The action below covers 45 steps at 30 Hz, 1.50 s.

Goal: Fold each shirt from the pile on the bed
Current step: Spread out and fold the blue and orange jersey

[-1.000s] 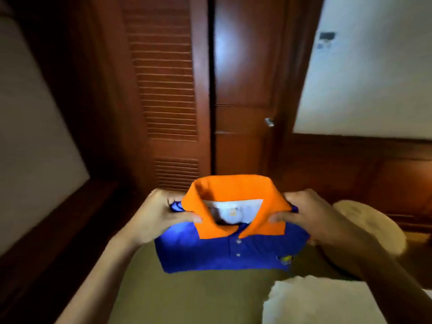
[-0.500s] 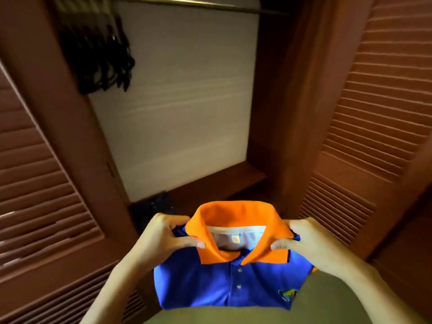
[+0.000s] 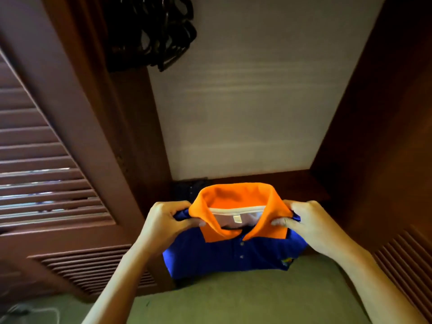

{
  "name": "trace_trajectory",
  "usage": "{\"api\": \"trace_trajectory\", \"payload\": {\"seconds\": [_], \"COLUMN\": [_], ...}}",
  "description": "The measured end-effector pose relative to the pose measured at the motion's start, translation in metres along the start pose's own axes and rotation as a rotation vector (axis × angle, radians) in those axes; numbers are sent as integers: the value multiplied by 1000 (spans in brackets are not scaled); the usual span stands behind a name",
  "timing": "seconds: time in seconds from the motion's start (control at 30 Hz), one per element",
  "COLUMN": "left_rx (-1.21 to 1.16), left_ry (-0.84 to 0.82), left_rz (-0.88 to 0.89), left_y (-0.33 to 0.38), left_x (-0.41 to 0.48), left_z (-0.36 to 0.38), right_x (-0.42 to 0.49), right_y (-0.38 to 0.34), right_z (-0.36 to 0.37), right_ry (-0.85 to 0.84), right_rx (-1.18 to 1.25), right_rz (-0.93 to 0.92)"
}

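Note:
A folded blue polo shirt [image 3: 224, 256] with an orange collar hangs in the air in front of an open wardrobe. My left hand [image 3: 163, 228] pinches its left shoulder just beside the collar. My right hand [image 3: 308, 225] pinches the right shoulder the same way. The collar stands up and faces me, with a white label inside the neck. The bed and the pile of shirts are out of view.
The wardrobe opening has a pale back wall [image 3: 245, 101] and a wooden shelf [image 3: 292, 183] just beyond the shirt. Black hangers [image 3: 152, 31] hang at the top left. Louvred doors [image 3: 46, 171] stand open on both sides. Green carpet [image 3: 233, 300] lies below.
The view has swung from the closed door and bed corner to the open wardrobe. Both hands have carried the folded shirt along and closer to the shelf, with the same grip.

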<state>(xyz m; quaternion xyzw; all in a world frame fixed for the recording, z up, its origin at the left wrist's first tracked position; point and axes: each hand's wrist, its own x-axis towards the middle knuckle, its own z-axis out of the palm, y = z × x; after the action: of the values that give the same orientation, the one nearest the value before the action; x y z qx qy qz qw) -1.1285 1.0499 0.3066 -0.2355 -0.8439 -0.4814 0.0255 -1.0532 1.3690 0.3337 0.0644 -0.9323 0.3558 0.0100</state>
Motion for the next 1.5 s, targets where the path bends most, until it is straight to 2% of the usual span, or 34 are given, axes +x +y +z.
{"api": "trace_trajectory", "payload": {"seconds": [0.27, 0.43, 0.57, 0.63, 0.77, 0.87, 0.97, 1.03, 1.13, 1.23, 1.3, 1.4, 1.5], "left_rx": [60, 67, 106, 63, -5, -48, -61, -13, 137, 394, 529, 625, 663], "left_ry": [27, -21, -5, 5, -38, -89, -179, -192, -198, -157, -158, -346, -652], "left_rz": [-63, -205, -229, -326, -440, -461, -457, -455, -433, -470, -438, -291, -348], "left_y": [-75, -169, -247, -285, -336, -376, -435, -483, -568, -636, -652, -653, -654], "left_x": [98, 182, 233, 253, 296, 332, 376, 414, 459, 479, 480, 465, 442], "left_z": [28, 71, 114, 134, 171, 199, 233, 261, 307, 350, 372, 391, 396], "right_x": [133, 231, 297, 325, 373, 414, 471, 511, 568, 601, 603, 587, 566], "right_y": [84, 171, 234, 263, 337, 391, 443, 486, 566, 630, 646, 649, 650], "right_z": [15, 53, 86, 98, 126, 145, 163, 183, 229, 276, 301, 328, 342], "right_ry": [-69, -94, -59, -72, -173, -176, -271, -285, -204, -268, -298, -364, -500], "right_rx": [-44, -31, 3, -2, 92, 27, 4, -11, -97, -303, -365, -350, -299], "right_rz": [-34, 58, 79, 80, 125, 108, 109, 96, 108, 210, 229, 193, 170]}}
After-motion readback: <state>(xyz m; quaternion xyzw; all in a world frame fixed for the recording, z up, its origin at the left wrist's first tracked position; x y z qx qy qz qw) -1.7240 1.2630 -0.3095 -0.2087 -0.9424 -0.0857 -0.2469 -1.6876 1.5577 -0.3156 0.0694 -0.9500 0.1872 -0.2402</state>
